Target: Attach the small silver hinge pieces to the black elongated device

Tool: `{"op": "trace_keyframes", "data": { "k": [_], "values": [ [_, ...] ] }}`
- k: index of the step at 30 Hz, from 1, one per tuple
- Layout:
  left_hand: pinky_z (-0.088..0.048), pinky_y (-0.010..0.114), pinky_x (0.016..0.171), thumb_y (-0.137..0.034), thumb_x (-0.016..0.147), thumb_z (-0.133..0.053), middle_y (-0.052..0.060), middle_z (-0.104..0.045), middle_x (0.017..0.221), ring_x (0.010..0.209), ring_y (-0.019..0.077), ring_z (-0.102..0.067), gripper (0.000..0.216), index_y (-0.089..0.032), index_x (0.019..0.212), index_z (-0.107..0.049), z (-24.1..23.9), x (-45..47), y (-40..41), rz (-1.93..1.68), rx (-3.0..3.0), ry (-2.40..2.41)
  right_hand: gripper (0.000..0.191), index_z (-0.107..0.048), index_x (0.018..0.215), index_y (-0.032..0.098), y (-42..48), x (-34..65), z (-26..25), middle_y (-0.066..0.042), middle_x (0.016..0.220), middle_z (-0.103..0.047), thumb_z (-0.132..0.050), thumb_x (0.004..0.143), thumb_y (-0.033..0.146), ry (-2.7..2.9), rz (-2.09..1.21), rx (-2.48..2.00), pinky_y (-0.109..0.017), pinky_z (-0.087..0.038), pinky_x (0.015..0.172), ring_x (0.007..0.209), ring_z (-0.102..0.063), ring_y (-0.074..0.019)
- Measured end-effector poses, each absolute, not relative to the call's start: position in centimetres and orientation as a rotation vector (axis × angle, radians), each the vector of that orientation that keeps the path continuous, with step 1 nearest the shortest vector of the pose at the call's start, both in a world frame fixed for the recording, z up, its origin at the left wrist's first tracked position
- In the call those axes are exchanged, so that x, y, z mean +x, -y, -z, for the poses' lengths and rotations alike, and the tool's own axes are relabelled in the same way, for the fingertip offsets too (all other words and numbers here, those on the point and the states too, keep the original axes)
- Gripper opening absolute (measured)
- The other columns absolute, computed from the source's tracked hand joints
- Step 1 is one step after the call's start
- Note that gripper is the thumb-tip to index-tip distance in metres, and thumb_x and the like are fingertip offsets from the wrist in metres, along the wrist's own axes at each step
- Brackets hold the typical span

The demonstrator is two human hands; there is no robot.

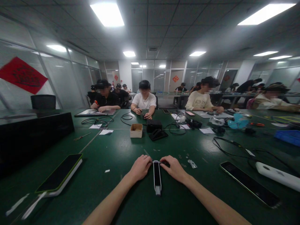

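The left hand (141, 167) and right hand (173, 168), fingers bent, flank the far end of a slim black-and-white device (157, 175); I cannot tell whether they grip it. Over the green counter (93, 187), its long axis runs nearly straight ahead, grey tip (158, 190) nearest the camera.

On the green tabletop (93, 187), a green-edged phone (59, 173) lies at left and a dark phone (248, 183) at right, near a long white object (277, 175). Farther back, a small cardboard box (136, 131) stands beside a black box (154, 125); blue fan blades (237, 121) lie rightward.
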State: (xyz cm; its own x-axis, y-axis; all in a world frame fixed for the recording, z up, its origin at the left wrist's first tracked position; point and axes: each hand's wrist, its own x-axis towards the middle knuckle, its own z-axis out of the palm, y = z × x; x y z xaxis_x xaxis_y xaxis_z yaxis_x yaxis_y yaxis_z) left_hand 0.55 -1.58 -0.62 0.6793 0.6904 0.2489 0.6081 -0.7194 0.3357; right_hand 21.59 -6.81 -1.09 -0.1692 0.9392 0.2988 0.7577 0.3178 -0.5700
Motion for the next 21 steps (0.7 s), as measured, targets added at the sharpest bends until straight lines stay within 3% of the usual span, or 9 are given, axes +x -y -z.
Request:
{"op": "trace_keyframes", "data": {
  "k": [21],
  "values": [
    [-0.041, 0.029, 0.076, -0.017, 0.092, -0.041, 0.003, -0.057, 0.094, 0.087, 0.0181, -0.050, 0.013, -0.020, 0.090, -0.054, 0.27, 0.53, 1.79, -0.525, 2.657, -1.056, 0.016, -0.063, 0.096, 0.019, 7.01, 21.55, 0.77, -0.004, 0.093, -0.064, -0.054, 0.086, 0.026, 1.986, -0.409, -1.501, -0.031, -0.048, 0.078, 0.085, -0.058, -0.0175]
  ]
}}
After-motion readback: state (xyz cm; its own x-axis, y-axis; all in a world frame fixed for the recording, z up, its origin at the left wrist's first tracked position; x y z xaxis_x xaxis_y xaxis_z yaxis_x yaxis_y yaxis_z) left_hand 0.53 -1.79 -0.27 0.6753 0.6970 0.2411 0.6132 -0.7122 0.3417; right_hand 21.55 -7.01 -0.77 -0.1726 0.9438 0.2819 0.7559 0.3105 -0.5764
